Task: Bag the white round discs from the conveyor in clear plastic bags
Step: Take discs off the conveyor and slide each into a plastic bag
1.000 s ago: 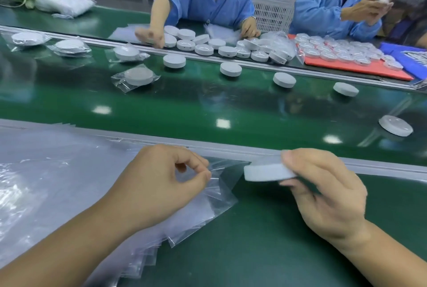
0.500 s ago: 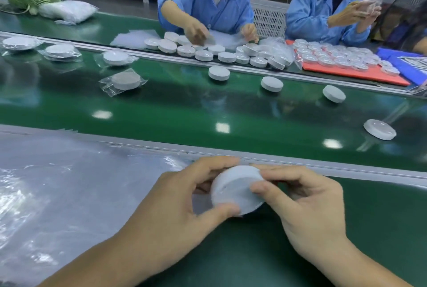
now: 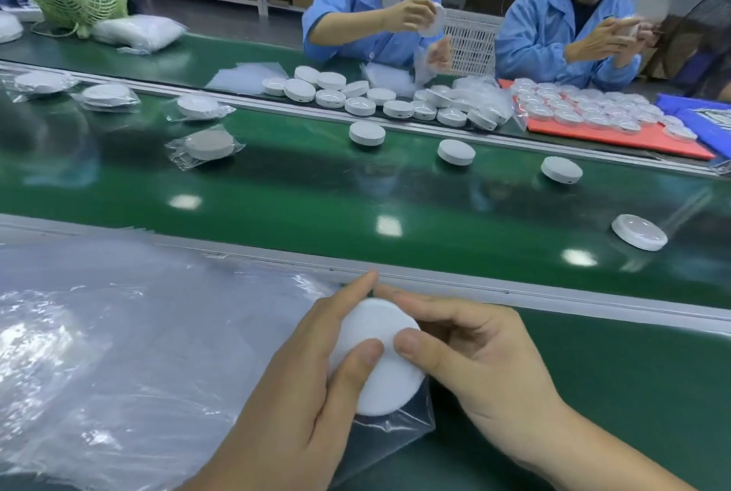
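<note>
Gripping one white disc [image 3: 389, 384] in both hands, just on the near side of the conveyor rail [image 3: 593, 298]. Wrapped round its left edge with the left hand [image 3: 300, 384], forefinger stretched along the top rim, thumb pressed on the face. Pinched at its right edge by the right hand [image 3: 474, 360], thumb on the face, fingers curled behind.

Under and about the lower edge, a clear bag [image 3: 399, 429], one corner sticking out. Cannot tell how far in.

Probably rigid, light and smooth, so prone to skate on film but not to bend. Best taken by the rim, thumb against fingers, leaving the faces free to slide. Film thin, limp and clingy: calls for a pinch at one lip to keep the mouth open.

Beyond the rail, on the green belt [image 3: 316, 205]: bare discs [image 3: 456, 152] rightward, bagged discs [image 3: 209, 144] leftward. On the rail's near side, toward its left end, spare bags [image 3: 118, 332] on the tabletop.
</note>
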Available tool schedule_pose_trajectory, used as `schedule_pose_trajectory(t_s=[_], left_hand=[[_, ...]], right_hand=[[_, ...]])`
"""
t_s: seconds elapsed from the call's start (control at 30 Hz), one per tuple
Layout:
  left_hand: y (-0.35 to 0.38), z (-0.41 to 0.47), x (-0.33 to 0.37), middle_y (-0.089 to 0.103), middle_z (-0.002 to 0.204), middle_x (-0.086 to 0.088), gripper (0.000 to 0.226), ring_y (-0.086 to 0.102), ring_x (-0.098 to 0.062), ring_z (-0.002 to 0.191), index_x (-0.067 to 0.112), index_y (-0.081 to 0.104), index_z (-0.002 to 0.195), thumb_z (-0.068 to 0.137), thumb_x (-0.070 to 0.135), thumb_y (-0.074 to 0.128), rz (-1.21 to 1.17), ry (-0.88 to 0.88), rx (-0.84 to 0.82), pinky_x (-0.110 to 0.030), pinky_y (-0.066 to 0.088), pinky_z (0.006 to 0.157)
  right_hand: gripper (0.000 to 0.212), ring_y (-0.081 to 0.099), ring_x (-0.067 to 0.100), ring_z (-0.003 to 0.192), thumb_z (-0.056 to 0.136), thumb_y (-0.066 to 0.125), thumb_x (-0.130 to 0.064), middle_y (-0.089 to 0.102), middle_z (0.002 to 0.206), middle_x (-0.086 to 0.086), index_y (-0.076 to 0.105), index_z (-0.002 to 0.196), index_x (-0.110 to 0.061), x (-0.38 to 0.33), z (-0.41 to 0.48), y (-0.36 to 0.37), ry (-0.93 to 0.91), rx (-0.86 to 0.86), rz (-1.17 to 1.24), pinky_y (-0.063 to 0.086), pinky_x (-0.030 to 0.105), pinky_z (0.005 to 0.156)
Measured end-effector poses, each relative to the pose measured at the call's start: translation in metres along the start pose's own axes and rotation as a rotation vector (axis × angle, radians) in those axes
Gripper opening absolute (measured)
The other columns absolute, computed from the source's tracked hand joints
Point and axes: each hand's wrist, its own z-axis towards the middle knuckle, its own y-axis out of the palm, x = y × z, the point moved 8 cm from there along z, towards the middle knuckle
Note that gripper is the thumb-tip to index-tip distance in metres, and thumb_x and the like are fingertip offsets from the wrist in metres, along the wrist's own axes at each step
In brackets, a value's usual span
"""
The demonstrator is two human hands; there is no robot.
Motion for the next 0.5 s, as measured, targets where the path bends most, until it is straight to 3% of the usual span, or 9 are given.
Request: schedule_pose_trajectory(t_s=[0.1, 0.23, 0.5], left_hand=[[-0.006, -0.005, 0.000, 0.055, 0.127, 0.037, 0.042, 0.054, 0.013, 0.113, 0.062, 0.043, 0.132, 0.091, 0.052, 0.044, 0.001, -0.004, 0.084, 0.002, 0.036, 0.085], [-0.011, -0.002, -0.009, 0.061, 0.118, 0.033, 0.034, 0.059, 0.006, 0.106, 0.058, 0.051, 0.123, 0.091, 0.049, 0.048, -0.028, -0.050, 0.160, -0.003, 0.043, 0.076], [-0.009, 0.001, -0.001, 0.062, 0.109, 0.019, 0.013, 0.061, -0.002, 0.106, 0.040, 0.061, 0.099, 0.097, 0.042, 0.049, -0.038, 0.046, 0.145, -0.004, 0.040, 0.082]], right_hand=[[0.044, 0.067, 0.021, 0.123, 0.077, 0.091, -0.031, 0.073, 0.127, 0.005, 0.078, 0.118, -0.022, 0.002, -0.002, 0.008, 0.012, -0.082, -0.006, 0.054, 0.025, 0.097], [0.057, 0.072, 0.019, 0.112, 0.072, 0.092, -0.044, 0.076, 0.122, 0.004, 0.073, 0.126, -0.038, 0.011, -0.007, 0.013, 0.032, -0.107, -0.096, 0.057, 0.029, 0.092], [0.048, 0.077, 0.015, 0.079, 0.056, 0.093, -0.064, 0.080, 0.087, 0.008, 0.085, 0.084, -0.026, 0.011, -0.010, 0.000, -0.037, 0.071, -0.199, 0.058, 0.022, 0.073]])
